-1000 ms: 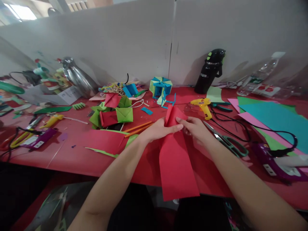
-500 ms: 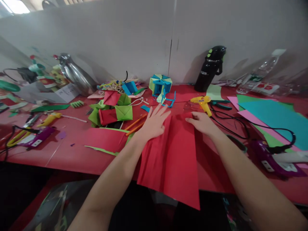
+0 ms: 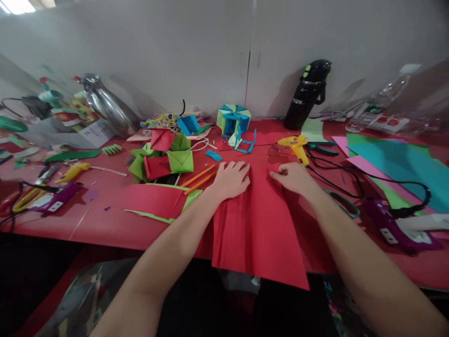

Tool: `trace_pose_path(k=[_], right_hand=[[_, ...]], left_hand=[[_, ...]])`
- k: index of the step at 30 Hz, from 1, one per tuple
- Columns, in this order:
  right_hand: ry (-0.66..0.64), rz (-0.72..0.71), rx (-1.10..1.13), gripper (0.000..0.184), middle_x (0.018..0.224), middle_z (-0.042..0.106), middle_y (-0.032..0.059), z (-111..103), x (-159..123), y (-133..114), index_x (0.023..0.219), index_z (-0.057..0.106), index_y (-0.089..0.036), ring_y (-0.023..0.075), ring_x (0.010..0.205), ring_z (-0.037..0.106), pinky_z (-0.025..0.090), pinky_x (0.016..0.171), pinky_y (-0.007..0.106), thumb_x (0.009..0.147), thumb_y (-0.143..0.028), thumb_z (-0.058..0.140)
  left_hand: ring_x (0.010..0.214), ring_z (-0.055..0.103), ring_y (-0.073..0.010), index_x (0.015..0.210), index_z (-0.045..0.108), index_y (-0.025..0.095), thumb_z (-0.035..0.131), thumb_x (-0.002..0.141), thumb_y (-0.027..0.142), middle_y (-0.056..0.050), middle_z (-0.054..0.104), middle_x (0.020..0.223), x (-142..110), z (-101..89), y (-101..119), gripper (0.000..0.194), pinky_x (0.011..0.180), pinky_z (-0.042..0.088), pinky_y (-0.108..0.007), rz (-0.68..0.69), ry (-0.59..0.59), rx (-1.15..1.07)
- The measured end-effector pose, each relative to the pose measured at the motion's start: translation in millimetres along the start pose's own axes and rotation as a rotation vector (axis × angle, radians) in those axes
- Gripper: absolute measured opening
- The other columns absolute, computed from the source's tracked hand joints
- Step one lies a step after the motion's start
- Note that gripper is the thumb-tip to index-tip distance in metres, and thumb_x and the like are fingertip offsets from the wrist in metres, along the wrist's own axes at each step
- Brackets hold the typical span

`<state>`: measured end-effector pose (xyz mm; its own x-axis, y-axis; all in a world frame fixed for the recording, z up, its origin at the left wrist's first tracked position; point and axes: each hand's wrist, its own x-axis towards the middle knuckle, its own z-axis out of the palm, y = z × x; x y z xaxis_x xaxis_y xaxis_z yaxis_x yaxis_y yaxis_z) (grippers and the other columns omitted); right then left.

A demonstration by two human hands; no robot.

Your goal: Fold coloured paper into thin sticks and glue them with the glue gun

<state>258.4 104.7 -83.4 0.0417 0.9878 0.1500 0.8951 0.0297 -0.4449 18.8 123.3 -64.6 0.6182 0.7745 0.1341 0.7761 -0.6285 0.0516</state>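
Note:
A sheet of red paper (image 3: 271, 234) with several lengthwise creases lies before me, its near end hanging past the table's front edge. My left hand (image 3: 232, 179) rests palm down on its creased left part, fingers apart and slightly bent. At the far right corner of the sheet, my right hand (image 3: 293, 177) pinches the paper between thumb and curled fingers. Just left of my left hand lie two orange sticks (image 3: 199, 179). A yellow glue gun (image 3: 295, 147) is close beyond my right hand. Scissors with green handles (image 3: 343, 204) are partly hidden by my right arm.
Folded red and green paper pieces (image 3: 180, 161) sit at the left, behind red and green sheets (image 3: 154, 201). A blue and green paper model (image 3: 233, 120) stands at the back. Farther right are a black bottle (image 3: 304, 100), coloured paper (image 3: 396, 161) and a purple power strip (image 3: 403, 229).
The red sheet was folded narrow between both hands and is now spread wider. My left hand opened, then settled lower onto the creases. My right hand moved slightly right to the corner.

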Motion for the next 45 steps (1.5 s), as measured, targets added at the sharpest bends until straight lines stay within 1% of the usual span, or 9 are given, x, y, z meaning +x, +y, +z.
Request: trace_pose_path(k=[4,8,15,22,29,34,41,43,45], right_hand=[[-0.034,0.024,-0.006,0.043,0.054,0.052,0.0003,-0.7,-0.8,-0.8,0.053,0.04,-0.024,0.0152,0.052,0.045,0.028,0.054,0.031,0.082,-0.048,0.061],[-0.063,0.044,-0.006,0.04,0.054,0.051,-0.0002,-1.8,-1.9,-3.9,0.055,0.042,-0.024,0.0152,0.052,0.044,0.028,0.053,0.03,0.082,-0.048,0.06],[-0.108,0.05,-0.02,0.038,0.057,0.052,0.0002,-1.5,-2.3,-6.0,0.055,0.045,-0.024,0.0158,0.055,0.045,0.029,0.056,0.03,0.082,-0.047,0.058],[-0.099,0.066,-0.029,0.039,0.058,0.053,0.0007,-4.1,-6.2,-11.3,0.056,0.044,-0.024,0.0162,0.056,0.047,0.029,0.055,0.03,0.083,-0.048,0.059],[0.009,0.102,0.005,0.042,0.066,0.061,0.0036,-3.4,-5.8,-16.2,0.062,0.045,-0.024,0.0184,0.063,0.054,0.03,0.056,0.029,0.087,-0.056,0.053],[0.022,0.129,0.008,0.037,0.065,0.061,0.0036,-2.4,-2.9,-13.2,0.06,0.045,-0.024,0.0183,0.063,0.054,0.031,0.056,0.029,0.087,-0.047,0.054],[0.001,0.147,0.015,0.035,0.061,0.056,0.0025,-1.6,-4.3,-12.2,0.057,0.047,-0.023,0.0165,0.059,0.049,0.028,0.055,0.029,0.084,-0.043,0.057],[0.005,0.139,0.026,0.036,0.06,0.054,0.0016,-2.2,-5.4,-11.3,0.057,0.045,-0.023,0.0157,0.058,0.046,0.027,0.056,0.029,0.084,-0.041,0.058],[0.01,0.119,0.049,0.04,0.058,0.05,0.0003,-3.6,-6.7,-10.5,0.056,0.042,-0.022,0.0148,0.058,0.044,0.027,0.056,0.029,0.085,-0.044,0.059]], left_hand=[[0.125,0.05,-0.0316,0.144,0.051,0.021,0.035,0.099,0.034,-0.01,0.05,0.151,0.4,0.6,0.5,0.05,0.107,0.03,-0.054,0.006,-0.01,0.021],[0.124,0.051,-0.0314,0.145,0.05,0.02,0.033,0.099,0.034,-0.01,0.05,0.151,0.6,1.7,0.1,0.051,0.107,0.031,-0.055,0.011,-0.014,0.041],[0.128,0.049,-0.0308,0.147,0.048,0.024,0.034,0.099,0.033,-0.009,0.048,0.153,0.2,0.9,0.9,0.05,0.11,0.028,-0.054,-0.007,-0.033,0.028],[0.122,0.052,-0.0315,0.145,0.049,0.02,0.035,0.098,0.034,-0.012,0.055,0.144,3.3,1.0,1.9,0.051,0.107,0.031,-0.055,-0.005,-0.023,0.054],[0.119,0.051,-0.0317,0.144,0.05,0.016,0.036,0.097,0.034,-0.014,0.057,0.138,5.2,1.4,0.7,0.052,0.105,0.033,-0.054,0.004,-0.005,0.065],[0.119,0.052,-0.0309,0.143,0.052,0.019,0.037,0.097,0.033,-0.013,0.058,0.137,6.0,1.0,1.8,0.05,0.104,0.034,-0.053,-0.009,-0.003,0.069],[0.12,0.052,-0.0305,0.144,0.051,0.019,0.037,0.097,0.032,-0.012,0.056,0.14,6.3,-0.5,4.2,0.05,0.105,0.034,-0.053,-0.021,-0.011,0.097],[0.12,0.052,-0.0306,0.144,0.05,0.018,0.037,0.097,0.032,-0.012,0.057,0.14,5.8,-0.9,4.7,0.05,0.105,0.035,-0.053,-0.025,-0.012,0.112],[0.12,0.052,-0.0306,0.144,0.05,0.018,0.036,0.098,0.032,-0.012,0.057,0.141,4.7,-0.5,5.1,0.05,0.105,0.036,-0.053,-0.026,-0.013,0.118]])
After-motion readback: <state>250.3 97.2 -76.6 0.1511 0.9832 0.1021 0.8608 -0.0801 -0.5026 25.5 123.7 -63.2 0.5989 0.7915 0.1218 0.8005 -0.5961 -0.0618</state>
